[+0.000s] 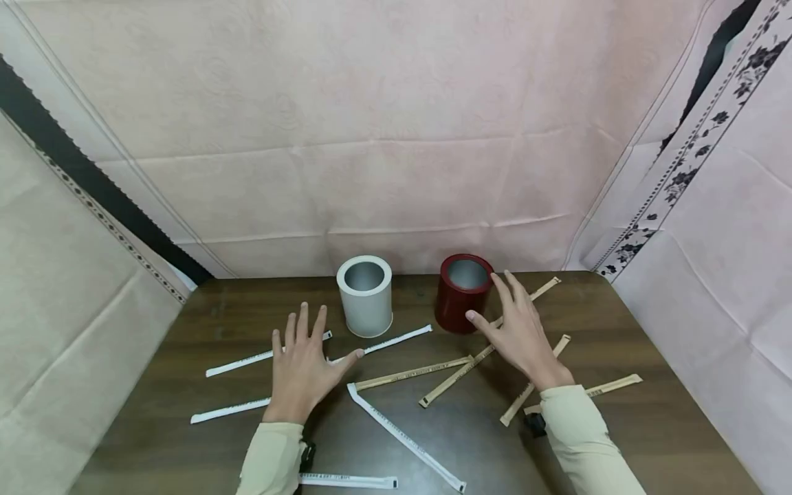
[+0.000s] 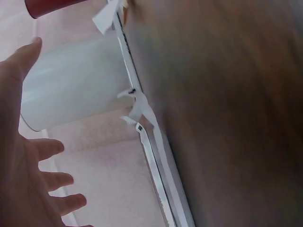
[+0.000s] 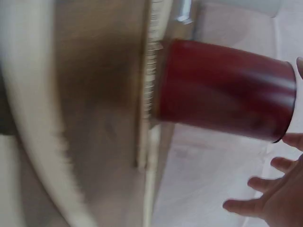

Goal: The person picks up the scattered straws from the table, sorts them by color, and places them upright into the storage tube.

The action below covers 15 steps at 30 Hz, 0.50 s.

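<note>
With its fingers spread, my left hand [image 1: 304, 375] is over the left part of the table, among slim white paper-wrapped sticks [image 1: 405, 436], and holds nothing. Beyond its fingertips a white cylindrical cup [image 1: 366, 306] stands upright. My right hand [image 1: 522, 337], also with fingers extended and holding nothing, is beside a dark red cup [image 1: 458, 302]. In the right wrist view its fingers are near the red cup [image 3: 227, 90]; whether they touch it I cannot tell. Brown paper-wrapped sticks [image 1: 411, 373] lie around and beneath this hand, one partly hidden by the forearm.
The dark wooden table [image 1: 185, 454] ends at the back against a pale cloth curtain [image 1: 396, 185]. Similar cloth hangs on both sides. White sticks are scattered mostly at left and front, brown ones mostly at right, some crossing. Both cups stand near the back edge.
</note>
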Each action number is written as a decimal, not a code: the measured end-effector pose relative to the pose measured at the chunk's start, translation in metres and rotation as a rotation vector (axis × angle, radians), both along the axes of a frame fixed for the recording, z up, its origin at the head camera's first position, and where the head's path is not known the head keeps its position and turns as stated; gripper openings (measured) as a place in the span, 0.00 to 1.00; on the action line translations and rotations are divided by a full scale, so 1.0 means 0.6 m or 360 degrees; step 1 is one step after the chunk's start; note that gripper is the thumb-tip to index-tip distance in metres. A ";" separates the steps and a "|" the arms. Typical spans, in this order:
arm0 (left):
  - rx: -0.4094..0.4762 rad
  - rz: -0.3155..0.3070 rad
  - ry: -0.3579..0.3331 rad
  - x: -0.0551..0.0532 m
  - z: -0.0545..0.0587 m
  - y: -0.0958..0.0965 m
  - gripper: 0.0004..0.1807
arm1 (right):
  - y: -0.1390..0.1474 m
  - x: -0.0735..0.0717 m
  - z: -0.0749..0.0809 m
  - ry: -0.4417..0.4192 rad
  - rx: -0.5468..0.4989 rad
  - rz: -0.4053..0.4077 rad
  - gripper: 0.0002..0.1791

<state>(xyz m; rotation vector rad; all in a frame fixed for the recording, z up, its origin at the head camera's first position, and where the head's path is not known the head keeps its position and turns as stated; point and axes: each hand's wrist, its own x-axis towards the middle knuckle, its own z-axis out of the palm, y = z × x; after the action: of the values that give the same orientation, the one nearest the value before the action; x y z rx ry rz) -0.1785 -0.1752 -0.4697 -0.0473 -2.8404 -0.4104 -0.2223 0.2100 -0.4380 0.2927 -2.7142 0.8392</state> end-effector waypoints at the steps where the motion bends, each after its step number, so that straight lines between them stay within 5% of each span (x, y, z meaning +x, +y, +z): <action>1: 0.0008 -0.0004 -0.0011 0.002 0.001 -0.001 0.64 | -0.002 -0.004 0.007 -0.0006 -0.0032 0.0029 0.53; 6: 0.0048 0.0012 -0.0054 0.013 0.004 -0.004 0.62 | -0.009 -0.032 0.027 -0.0078 -0.0096 0.0166 0.52; 15: 0.0074 0.0011 -0.0106 0.012 0.003 0.008 0.59 | -0.008 -0.089 0.025 -0.0112 -0.0138 0.0350 0.49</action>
<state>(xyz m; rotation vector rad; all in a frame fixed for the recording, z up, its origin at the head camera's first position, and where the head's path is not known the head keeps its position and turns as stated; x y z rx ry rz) -0.1714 -0.1706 -0.4678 -0.0153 -2.8944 -0.4848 -0.2759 0.2054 -0.4231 0.5606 -2.7353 1.0422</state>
